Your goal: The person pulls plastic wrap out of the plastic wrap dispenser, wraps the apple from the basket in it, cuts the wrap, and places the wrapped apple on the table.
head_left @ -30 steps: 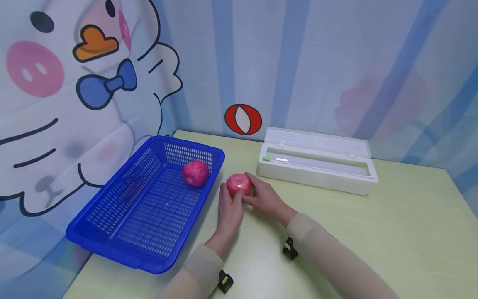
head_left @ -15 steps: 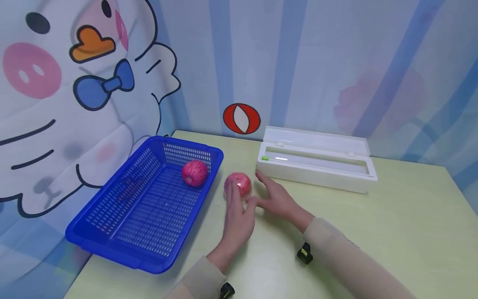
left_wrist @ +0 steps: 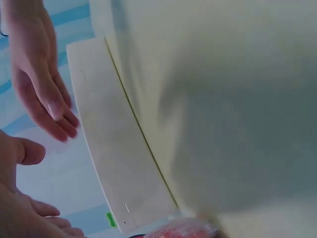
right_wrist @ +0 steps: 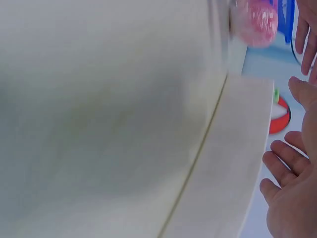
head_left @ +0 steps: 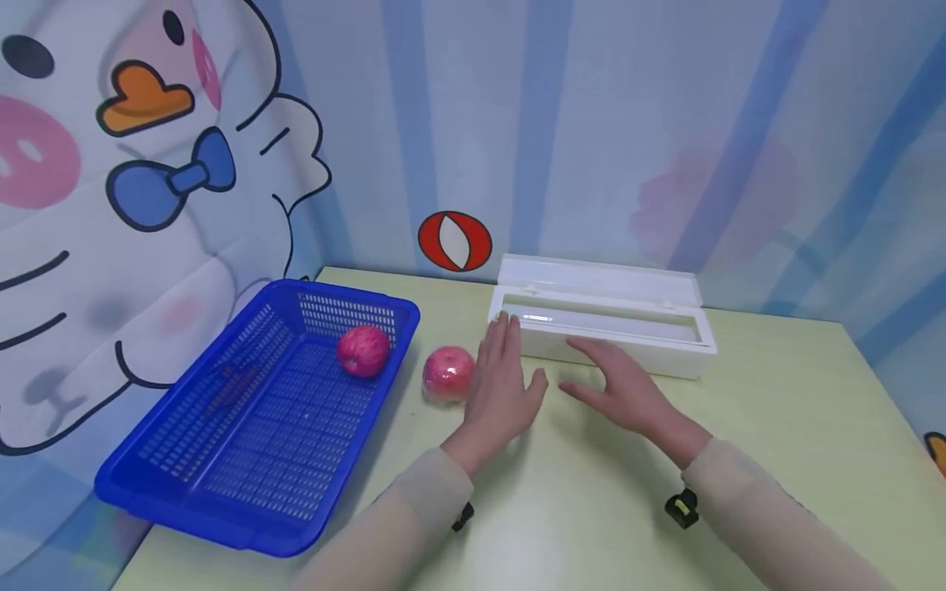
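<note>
A red apple in shiny clear film [head_left: 448,373] sits on the table, just right of the blue basket. My left hand [head_left: 502,394] is held beside it on the right, fingers straight, holding nothing and partly covering the apple's edge in the head view. Farther right, my right hand [head_left: 624,390] hovers before the white box, its thumb and fingers spread with nothing between them. A second red apple [head_left: 364,351] lies inside the blue basket [head_left: 296,538] at its far right. In the right wrist view the wrapped apple [right_wrist: 256,22] shows at the top.
A long white box [head_left: 628,353] with its lid [head_left: 599,275] raised stands at the back of the table [head_left: 776,410]. A green tab marks its left end in the left wrist view. A printed cloth wall [head_left: 473,123] rises behind the table.
Both hands have let go of the wrapped apple and moved right, apart from each other. The apple stays on the table. The head view has shifted slightly right.
</note>
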Tool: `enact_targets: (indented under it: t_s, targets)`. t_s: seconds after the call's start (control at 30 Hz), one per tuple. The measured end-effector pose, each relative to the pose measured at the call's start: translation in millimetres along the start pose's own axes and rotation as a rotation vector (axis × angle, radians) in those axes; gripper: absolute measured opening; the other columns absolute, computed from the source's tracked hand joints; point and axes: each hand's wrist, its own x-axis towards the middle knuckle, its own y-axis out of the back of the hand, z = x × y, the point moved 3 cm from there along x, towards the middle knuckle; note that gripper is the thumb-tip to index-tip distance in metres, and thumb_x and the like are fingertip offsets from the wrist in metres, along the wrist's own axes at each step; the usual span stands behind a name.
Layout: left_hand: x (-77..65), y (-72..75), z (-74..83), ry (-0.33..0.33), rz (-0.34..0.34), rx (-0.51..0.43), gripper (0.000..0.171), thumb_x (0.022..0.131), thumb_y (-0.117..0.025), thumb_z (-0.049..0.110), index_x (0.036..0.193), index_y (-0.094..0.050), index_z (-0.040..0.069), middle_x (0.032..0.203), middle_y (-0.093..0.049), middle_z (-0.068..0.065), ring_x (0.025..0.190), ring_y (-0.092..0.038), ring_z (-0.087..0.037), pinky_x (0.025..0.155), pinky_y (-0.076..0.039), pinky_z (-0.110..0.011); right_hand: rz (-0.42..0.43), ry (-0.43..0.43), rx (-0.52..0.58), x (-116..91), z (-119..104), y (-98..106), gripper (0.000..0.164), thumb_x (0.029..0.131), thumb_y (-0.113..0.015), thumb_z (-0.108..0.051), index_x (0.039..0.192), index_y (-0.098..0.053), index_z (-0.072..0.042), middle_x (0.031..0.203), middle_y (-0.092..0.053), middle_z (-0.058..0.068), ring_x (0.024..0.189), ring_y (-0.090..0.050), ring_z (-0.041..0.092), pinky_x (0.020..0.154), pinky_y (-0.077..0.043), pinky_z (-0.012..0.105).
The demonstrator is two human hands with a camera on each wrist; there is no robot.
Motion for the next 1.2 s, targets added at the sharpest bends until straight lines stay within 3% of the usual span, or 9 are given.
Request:
enact_targets:
  t_s: [0.13, 0.27, 0.43, 0.73, 1.2]
  targets:
    - [22.0, -6.8, 6.7, -0.043, -0.068, 0.238, 0.083, 0.106, -0.065, 0.033, 0.170, -0.021, 0.006, 0.179, -0.015, -0.011, 0.165, -0.012, -0.031, 0.133, -0.014, -0.046, 0.047, 0.032, -0.124, -10.3, 14.8, 23.5, 0.066, 0.098, -0.080, -0.025, 0.152, -0.054, 0.001, 0.154, -0.055, 0.024, 0.142, -0.050, 0.047, 0.117, -0.041, 0.063]
    - [41.8, -10.0, 6.6, -0.076, -0.129, 0.466, 0.081, 0.106, -0.065, 0.036, 0.170, -0.024, 0.006, 0.178, -0.020, -0.011, 0.165, -0.015, -0.031, 0.132, -0.015, -0.046, 0.094, 0.080, -0.230, -13.9, 30.7, 39.9, 0.068, 0.094, -0.083, -0.021, 0.150, -0.055, 0.004, 0.151, -0.055, 0.026, 0.138, -0.051, 0.049, 0.119, -0.037, 0.064]
    - [58.8, -14.1, 2.5, -0.119, -0.173, 0.610, 0.077, 0.107, -0.063, 0.033, 0.169, -0.026, 0.007, 0.177, -0.022, -0.011, 0.164, -0.018, -0.031, 0.132, -0.018, -0.047, 0.150, 0.132, -0.330, -20.3, 54.3, 50.5, 0.071, 0.090, -0.087, -0.019, 0.149, -0.056, 0.005, 0.148, -0.057, 0.026, 0.132, -0.054, 0.048, 0.117, -0.037, 0.068]
    - [69.8, -25.1, -1.4, -0.183, -0.197, 0.723, 0.066, 0.109, -0.060, 0.030, 0.165, -0.036, 0.006, 0.171, -0.037, -0.013, 0.160, -0.031, -0.030, 0.131, -0.023, -0.049, 0.109, 0.069, -0.374, -31.1, 79.8, 57.1, 0.072, 0.091, -0.085, -0.020, 0.152, -0.055, 0.004, 0.151, -0.057, 0.027, 0.143, -0.049, 0.048, 0.122, -0.029, 0.069]
    - [77.7, -30.7, -3.7, -0.243, -0.165, 0.756, 0.064, 0.106, -0.067, 0.022, 0.163, -0.042, 0.008, 0.166, -0.046, -0.010, 0.157, -0.038, -0.027, 0.130, -0.024, -0.051, 0.107, 0.064, -0.379, -32.7, 91.9, 55.4, 0.067, 0.092, -0.084, -0.018, 0.148, -0.057, 0.005, 0.147, -0.059, 0.029, 0.137, -0.053, 0.051, 0.120, -0.030, 0.071]
